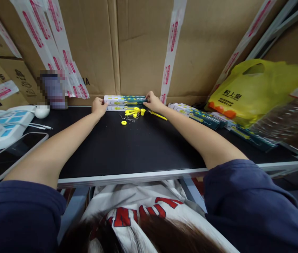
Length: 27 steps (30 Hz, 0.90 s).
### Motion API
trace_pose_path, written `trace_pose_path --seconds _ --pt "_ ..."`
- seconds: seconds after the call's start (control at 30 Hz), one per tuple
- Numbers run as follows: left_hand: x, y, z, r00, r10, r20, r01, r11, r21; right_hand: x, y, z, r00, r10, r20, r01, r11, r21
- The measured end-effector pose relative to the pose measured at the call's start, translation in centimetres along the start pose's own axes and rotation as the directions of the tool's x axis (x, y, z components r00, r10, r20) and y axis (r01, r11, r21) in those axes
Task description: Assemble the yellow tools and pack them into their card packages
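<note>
Long, narrow printed boxes (124, 103) in white and green lie stacked at the back of the black tabletop, against the cardboard. My left hand (99, 106) is closed on their left end, fingers curled round the corner. At the right end my right hand (154, 102) pinches the stack between thumb and fingers. Just in front lie small yellow plastic parts (135, 111), thin bent wire pieces (131, 118) and a yellow ring (124, 123). A thin yellow stick-like tool (158, 115) rests below my right wrist. Which single box each hand grips cannot be made out.
More such boxes (194, 114) lie at the right, beside a yellow plastic bag (254, 91) and a clear bottle-like container (285, 117). A white power strip (14, 124), cables and a phone-like device (14, 154) occupy the left. Taped cardboard (140, 45) walls the back.
</note>
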<state>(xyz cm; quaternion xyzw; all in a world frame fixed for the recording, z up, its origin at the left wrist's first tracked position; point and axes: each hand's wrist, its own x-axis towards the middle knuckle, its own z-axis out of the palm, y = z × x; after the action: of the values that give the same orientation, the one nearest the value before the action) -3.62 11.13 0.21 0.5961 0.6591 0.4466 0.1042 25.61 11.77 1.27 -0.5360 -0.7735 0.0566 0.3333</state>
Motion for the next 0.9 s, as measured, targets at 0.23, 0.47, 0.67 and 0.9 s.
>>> trace_pose_path --seconds 0.23,0.47,0.67,0.9 --pt "-0.4 -0.2 -0.7 1.0 -0.023 0.01 0.024 0.983 -0.182 -4.4 3.7 -6.9 0.996 0.07 0.05 -0.039 0.887 -0.461" --pt "-9.5 4.4 -2.1 0.797 0.599 0.08 -0.585 0.798 -0.143 -10.2 8.9 -11.2 0.937 0.347 -0.042 -0.261 0.616 -0.744" --pt "-15.0 6.4 -3.6 0.268 0.875 0.403 -0.958 0.285 0.02 -10.3 8.9 -10.7 0.906 0.415 -0.083 -0.333 0.577 -0.746" --pt "-14.4 5.5 -3.1 0.341 0.833 0.435 -0.931 0.363 0.035 -10.8 8.6 -10.7 0.907 0.415 -0.072 -0.326 0.582 -0.745"
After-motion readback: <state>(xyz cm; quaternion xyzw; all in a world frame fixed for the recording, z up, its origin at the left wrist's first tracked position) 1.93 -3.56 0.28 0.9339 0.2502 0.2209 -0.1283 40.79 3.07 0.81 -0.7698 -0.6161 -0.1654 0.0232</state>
